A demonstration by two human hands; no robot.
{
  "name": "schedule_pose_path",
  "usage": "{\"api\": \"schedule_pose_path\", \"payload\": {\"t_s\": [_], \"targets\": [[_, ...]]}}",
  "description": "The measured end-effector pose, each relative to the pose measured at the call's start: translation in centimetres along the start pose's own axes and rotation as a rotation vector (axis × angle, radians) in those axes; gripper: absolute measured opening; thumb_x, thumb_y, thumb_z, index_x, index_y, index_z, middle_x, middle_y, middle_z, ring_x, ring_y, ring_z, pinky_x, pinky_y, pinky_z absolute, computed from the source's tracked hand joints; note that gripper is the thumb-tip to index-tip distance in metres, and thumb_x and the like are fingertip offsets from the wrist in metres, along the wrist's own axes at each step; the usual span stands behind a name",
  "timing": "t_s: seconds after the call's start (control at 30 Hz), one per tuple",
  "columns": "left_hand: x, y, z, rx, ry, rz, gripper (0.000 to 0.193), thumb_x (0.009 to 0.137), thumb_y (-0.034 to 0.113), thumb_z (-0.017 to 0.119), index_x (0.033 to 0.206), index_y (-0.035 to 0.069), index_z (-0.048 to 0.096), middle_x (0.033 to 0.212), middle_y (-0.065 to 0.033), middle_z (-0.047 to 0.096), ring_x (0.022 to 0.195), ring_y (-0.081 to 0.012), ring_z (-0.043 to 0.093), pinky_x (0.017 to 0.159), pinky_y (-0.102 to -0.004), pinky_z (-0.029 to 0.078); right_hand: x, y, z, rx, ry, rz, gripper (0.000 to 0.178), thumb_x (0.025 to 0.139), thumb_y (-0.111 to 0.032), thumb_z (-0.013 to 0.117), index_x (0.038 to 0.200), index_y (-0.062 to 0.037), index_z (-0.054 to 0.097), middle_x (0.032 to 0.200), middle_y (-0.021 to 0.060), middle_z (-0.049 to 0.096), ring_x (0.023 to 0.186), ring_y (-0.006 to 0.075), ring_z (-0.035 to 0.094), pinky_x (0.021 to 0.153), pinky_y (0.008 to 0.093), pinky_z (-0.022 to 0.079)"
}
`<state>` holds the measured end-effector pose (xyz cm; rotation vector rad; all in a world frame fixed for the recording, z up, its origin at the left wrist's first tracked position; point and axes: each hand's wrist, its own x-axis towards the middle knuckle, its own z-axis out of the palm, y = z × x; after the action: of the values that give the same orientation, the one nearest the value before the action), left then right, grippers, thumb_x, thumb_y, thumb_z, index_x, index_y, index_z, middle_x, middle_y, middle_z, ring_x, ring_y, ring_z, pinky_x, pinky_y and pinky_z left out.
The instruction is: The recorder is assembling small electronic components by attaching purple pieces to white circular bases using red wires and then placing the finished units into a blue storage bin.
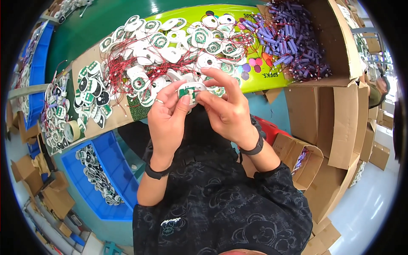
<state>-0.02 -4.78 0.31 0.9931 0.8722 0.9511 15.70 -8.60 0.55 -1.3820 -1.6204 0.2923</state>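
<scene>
In front of my body, my left hand [169, 117] is closed round the edge of a white round housing with a green circuit board [185, 90] on its face. The left thumb presses near the lower edge of the board. My right hand [227, 111] comes in from the other side, thumb and index finger pinched together at the board's right part. What lies between those fingertips is too small and covered to make out. Just beyond both hands is a pile of similar white housings [172, 55] with green boards, tangled with thin red wires [123, 70].
Purple cylindrical cells [293, 44] with wires are heaped beside an open cardboard box [342, 46] at the right. Black and white board pieces [90, 91] and a tape roll [72, 131] lie left. A blue divided bin [121, 170] stands below, and a red stool [267, 127] near my right arm.
</scene>
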Motion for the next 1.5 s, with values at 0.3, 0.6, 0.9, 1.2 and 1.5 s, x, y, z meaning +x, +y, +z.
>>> {"api": "schedule_pose_path", "payload": {"t_s": [0.3, 0.6, 0.9, 1.2, 1.5], "targets": [[1.0, -0.3, -1.1, -0.239, 0.003, -0.121, 0.037, 0.1, -0.001, 0.058, 0.136, -0.006, 0.051, 0.123, -0.0188, 0.067, 0.107, -0.0215, 0.069, 0.093, -0.0345, 0.06, 0.9, 0.3, 0.1, 0.08, -0.001, -0.029, 0.022, 0.073, 0.006, 0.075, 0.092, -0.0033, 0.071, 0.134, 0.0151, 0.057, 0.092, 0.0261, 0.069, 0.075, 0.0354, 0.058], [1.2, 0.1, -1.7, -0.223, 0.01, -0.107, 0.037, 0.1, 0.001, 0.06, 0.135, -0.005, 0.051, 0.123, -0.0169, 0.068, 0.108, -0.0193, 0.068, 0.092, -0.033, 0.059, 1.0, 0.5, 1.0, 0.176, 0.057, 0.001, 0.018, 0.074, 0.005, 0.074, 0.089, -0.0031, 0.07, 0.135, 0.0151, 0.056, 0.093, 0.0261, 0.069, 0.074, 0.0352, 0.058], [1.6, -0.3, -1.6, -0.073, -0.002, -0.075, 0.035, 0.1, 0.002, 0.061, 0.133, -0.004, 0.054, 0.121, -0.0155, 0.069, 0.106, -0.0163, 0.068, 0.089, -0.0317, 0.06, 1.7, 1.6, 0.3, 0.044, -0.075, -0.127, 0.018, 0.072, 0.004, 0.072, 0.088, -0.0045, 0.07, 0.141, 0.0121, 0.054, 0.098, 0.0241, 0.07, 0.074, 0.0349, 0.059], [1.9, -0.2, -2.5, -0.121, -0.024, -0.086, 0.04, 0.1, 0.002, 0.061, 0.138, -0.001, 0.051, 0.12, -0.0147, 0.069, 0.107, -0.0194, 0.068, 0.09, -0.0337, 0.06, 1.8, 0.7, 0.8, 0.123, -0.1, -0.016, 0.018, 0.077, 0.008, 0.075, 0.092, -0.0008, 0.072, 0.14, 0.0179, 0.053, 0.119, 0.0319, 0.061, 0.085, 0.0377, 0.061], [2.2, -0.1, -2.6, -0.218, -0.033, -0.05, 0.039, 0.1, 0.003, 0.062, 0.137, -0.002, 0.051, 0.118, -0.0148, 0.07, 0.105, -0.0178, 0.069, 0.087, -0.0315, 0.061, 1.5, 0.1, 2.1, 0.103, 0.062, 0.013, 0.017, 0.077, 0.007, 0.075, 0.092, -0.0011, 0.071, 0.137, 0.0163, 0.056, 0.109, 0.0305, 0.066, 0.085, 0.0351, 0.06]]}}
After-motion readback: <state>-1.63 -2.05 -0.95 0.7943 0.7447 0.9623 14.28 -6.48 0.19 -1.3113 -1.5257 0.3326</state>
